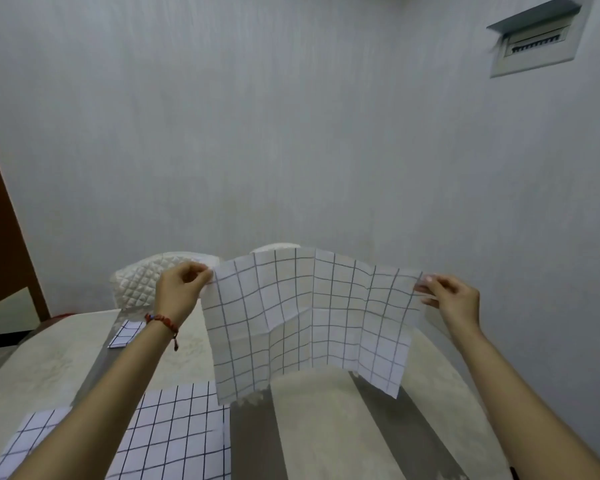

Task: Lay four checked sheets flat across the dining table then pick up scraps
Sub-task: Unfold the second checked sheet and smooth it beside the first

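A creased white sheet with a dark grid (309,320) hangs unfolded in the air above the dining table (326,427). My left hand (181,289) pinches its upper left corner and my right hand (454,299) pinches its upper right corner. The sheet's lower edge hangs just above the tabletop. A second checked sheet (177,434) lies flat on the table near me at the left, partly under my left forearm. Beside it, at the bottom left, lies another flat checked sheet (28,441). A small folded checked piece (125,334) lies farther back on the left.
The table has beige and grey stripes. A white quilted chair back (139,282) stands behind the table at the left, and another chair top (274,247) peeks over the held sheet. A plain wall with a recessed panel (537,36) is behind. Brown wooden furniture (0,237) is at far left.
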Tool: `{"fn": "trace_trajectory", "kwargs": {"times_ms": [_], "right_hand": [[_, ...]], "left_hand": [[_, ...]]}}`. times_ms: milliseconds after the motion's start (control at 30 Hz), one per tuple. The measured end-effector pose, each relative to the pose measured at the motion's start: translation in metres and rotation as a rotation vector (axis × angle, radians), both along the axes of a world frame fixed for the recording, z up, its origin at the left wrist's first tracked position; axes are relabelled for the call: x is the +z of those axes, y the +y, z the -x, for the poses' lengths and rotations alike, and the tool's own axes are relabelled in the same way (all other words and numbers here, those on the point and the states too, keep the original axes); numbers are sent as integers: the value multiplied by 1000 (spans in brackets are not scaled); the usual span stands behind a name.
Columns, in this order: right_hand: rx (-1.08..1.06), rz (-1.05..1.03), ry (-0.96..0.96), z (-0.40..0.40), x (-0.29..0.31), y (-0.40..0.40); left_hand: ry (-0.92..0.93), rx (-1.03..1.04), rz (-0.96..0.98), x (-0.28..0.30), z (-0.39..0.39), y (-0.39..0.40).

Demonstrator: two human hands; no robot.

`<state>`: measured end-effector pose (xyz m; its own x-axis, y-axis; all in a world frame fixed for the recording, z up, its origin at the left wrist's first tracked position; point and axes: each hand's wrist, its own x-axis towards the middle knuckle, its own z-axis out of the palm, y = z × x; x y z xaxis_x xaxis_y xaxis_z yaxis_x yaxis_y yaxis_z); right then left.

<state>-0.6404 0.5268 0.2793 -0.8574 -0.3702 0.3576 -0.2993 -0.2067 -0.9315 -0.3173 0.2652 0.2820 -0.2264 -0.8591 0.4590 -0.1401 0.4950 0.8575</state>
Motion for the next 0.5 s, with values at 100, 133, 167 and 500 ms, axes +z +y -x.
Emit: {"fn": "trace_trajectory", "kwargs": {"times_ms": [100, 133, 167, 500], "right_hand": [[8, -3, -67, 1, -33, 20], [9, -6, -98, 3, -44, 27], [9, -17, -127, 4, -56, 34], [0, -224, -332, 15, -172, 84]], "left_hand": [[-54, -8, 21, -38, -18, 16], [-72, -3, 21, -52, -22, 21], [-94, 4, 20, -65, -26, 27], [-351, -5, -84, -164, -38, 93]]}}
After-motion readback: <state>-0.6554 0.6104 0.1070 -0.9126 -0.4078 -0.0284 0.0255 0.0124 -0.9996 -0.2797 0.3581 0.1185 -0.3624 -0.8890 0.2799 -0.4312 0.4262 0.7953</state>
